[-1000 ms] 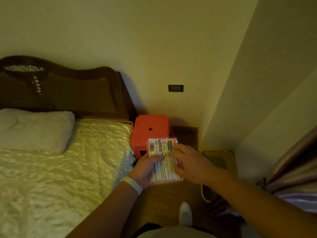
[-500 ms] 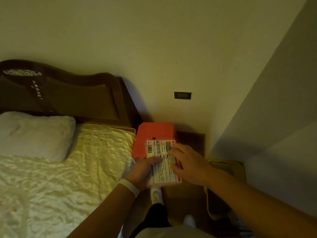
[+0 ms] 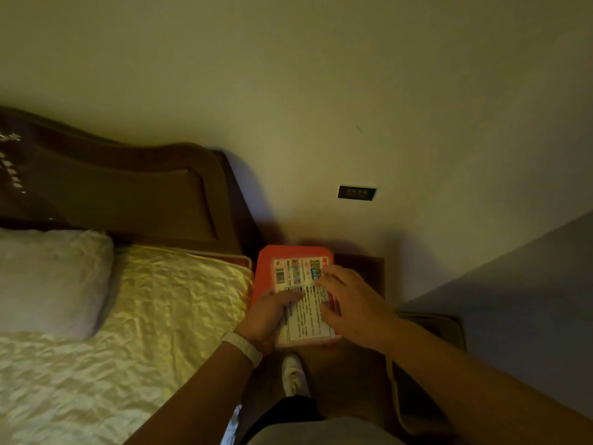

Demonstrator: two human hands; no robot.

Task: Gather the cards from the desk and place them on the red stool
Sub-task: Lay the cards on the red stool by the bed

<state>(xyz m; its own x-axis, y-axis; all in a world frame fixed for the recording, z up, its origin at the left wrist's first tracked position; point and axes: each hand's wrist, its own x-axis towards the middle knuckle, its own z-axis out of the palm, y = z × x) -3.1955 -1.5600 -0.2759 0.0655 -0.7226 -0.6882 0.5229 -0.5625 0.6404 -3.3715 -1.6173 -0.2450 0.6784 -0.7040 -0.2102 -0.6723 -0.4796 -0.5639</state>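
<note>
The stack of cards, with a barcode and printed text on its top face, hangs over the red stool that stands between the bed and the wall. My left hand, with a white wristband, grips the stack's left edge, thumb on top. My right hand holds the right side, fingers spread over the top face. The stack covers most of the stool's seat; whether it touches the seat I cannot tell.
A bed with a yellow satin sheet, a white pillow and a dark wooden headboard lies to the left. A yellowish bin stands on the right by a grey wall. My white shoe is on the wooden floor.
I have stepped closer to the stool. Both hands have carried the stack of cards forward, so it now covers more of the red seat.
</note>
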